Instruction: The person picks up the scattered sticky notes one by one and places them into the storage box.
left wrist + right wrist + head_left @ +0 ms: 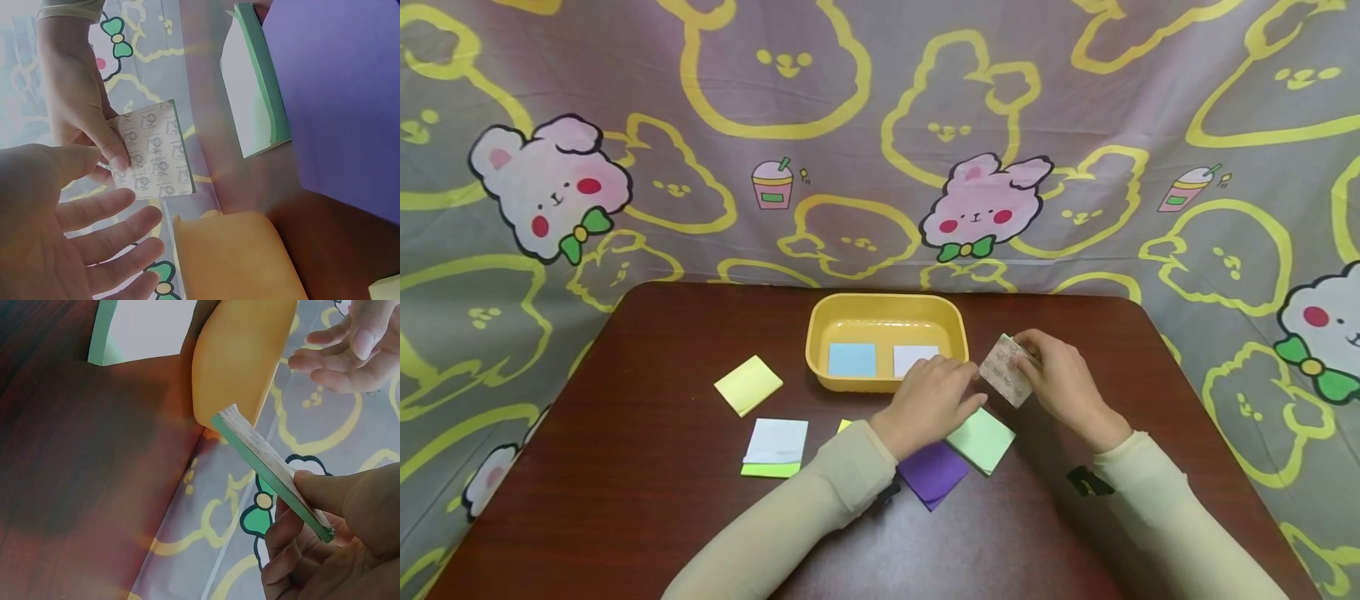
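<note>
My right hand (pixel 1063 383) pinches a sticky note pad (pixel 1006 372) between thumb and fingers, beside the right end of the yellow tray (pixel 815 354). The pad's patterned backing faces my left hand, and its green edge shows in the right wrist view. My left hand (pixel 928 402) hovers in front of the tray with its fingers apart, holding nothing; in the left wrist view its fingers (pixel 119 231) overlap the pad's near side. Below the left hand lie a pale green note pad (pixel 983 442) and a purple note pad (pixel 934 475), the latter partly hidden by the forearm.
In the tray, a blue note pad (pixel 852 359) lies left of a white note pad (pixel 913 360). On the table's left are a yellow pad (pixel 748 385) and a white pad with a green strip (pixel 777 442). A yellow corner (pixel 844 424) peeks from behind the left sleeve. A patterned curtain (pixel 865 150) hangs behind.
</note>
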Tool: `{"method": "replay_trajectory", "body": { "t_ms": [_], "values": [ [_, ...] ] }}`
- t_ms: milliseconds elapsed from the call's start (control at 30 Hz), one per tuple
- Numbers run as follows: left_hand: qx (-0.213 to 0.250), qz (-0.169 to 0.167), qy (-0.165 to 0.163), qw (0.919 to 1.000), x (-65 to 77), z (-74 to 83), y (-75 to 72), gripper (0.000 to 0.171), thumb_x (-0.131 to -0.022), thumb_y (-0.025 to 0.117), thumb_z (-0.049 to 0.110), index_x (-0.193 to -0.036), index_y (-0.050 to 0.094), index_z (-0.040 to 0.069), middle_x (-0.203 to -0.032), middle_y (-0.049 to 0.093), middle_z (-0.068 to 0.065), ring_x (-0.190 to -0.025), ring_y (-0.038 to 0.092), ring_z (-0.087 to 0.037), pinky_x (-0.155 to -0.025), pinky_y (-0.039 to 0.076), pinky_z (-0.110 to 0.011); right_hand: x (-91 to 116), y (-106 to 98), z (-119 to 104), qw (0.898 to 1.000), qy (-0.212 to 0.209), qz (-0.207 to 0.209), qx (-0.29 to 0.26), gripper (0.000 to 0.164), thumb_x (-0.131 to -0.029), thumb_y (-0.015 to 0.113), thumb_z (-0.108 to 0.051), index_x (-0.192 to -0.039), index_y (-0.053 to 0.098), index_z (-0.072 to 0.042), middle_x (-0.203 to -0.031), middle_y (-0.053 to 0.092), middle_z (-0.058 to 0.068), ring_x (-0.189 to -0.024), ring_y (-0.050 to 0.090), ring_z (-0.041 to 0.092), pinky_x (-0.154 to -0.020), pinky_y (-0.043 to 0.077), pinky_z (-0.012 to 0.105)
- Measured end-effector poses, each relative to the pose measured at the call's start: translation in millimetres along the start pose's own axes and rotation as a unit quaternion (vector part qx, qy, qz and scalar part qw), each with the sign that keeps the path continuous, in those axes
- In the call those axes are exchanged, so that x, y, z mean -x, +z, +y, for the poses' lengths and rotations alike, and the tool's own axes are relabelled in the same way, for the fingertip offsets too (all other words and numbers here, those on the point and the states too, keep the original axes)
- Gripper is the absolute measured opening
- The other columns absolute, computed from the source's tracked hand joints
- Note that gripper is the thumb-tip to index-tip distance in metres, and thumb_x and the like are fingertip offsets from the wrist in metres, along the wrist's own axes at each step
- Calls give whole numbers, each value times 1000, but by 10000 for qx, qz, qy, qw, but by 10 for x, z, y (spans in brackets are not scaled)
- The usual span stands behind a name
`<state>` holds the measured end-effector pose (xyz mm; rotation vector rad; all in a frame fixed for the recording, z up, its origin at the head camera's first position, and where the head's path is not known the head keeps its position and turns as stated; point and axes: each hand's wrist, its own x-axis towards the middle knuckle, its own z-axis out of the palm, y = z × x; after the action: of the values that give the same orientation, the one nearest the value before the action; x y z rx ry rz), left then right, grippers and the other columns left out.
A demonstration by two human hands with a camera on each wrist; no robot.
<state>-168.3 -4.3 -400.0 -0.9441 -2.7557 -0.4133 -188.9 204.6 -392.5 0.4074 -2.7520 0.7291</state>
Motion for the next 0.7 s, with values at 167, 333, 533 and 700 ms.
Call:
{"method": "replay_trajectory", "body": {
  "t_ms": [167,333,533,700],
  "values": [
    [21,102,-42,9999,-19,-16,-26,35,-93,50,43,-109,64,15,-97,66,5,-87,56,-15,-73,43,-31,-9,-20,-6,10000,-44,10,-17,18,-87,62,-10,-104,64,-3,-80,65,7,-65,52,19,-58,42,37],
    [19,114,-81,9999,-38,-30,-51,35,-93,50,43,-110,64,15,-100,66,4,-89,56,-16,-75,44,-31,-19,-38,-32,9999,-119,71,-66,18,-86,63,-9,-103,64,-3,-80,65,7,-65,51,19,-58,42,36],
    [57,181,-129,9997,-67,-42,-72,36,-93,50,42,-111,64,15,-102,67,3,-91,57,-16,-77,44,-32,-37,-62,-71,9999,-132,67,-89,18,-86,63,-9,-103,64,-3,-80,65,7,-64,50,19,-57,42,36],
    [61,125,-151,9998,-85,-36,-96,37,-93,49,44,-113,63,15,-104,67,3,-94,57,-16,-80,44,-31,-51,-92,-108,9998,-133,64,-104,19,-87,63,-9,-104,63,-2,-82,66,8,-65,53,19,-58,44,37]
  ]
}}
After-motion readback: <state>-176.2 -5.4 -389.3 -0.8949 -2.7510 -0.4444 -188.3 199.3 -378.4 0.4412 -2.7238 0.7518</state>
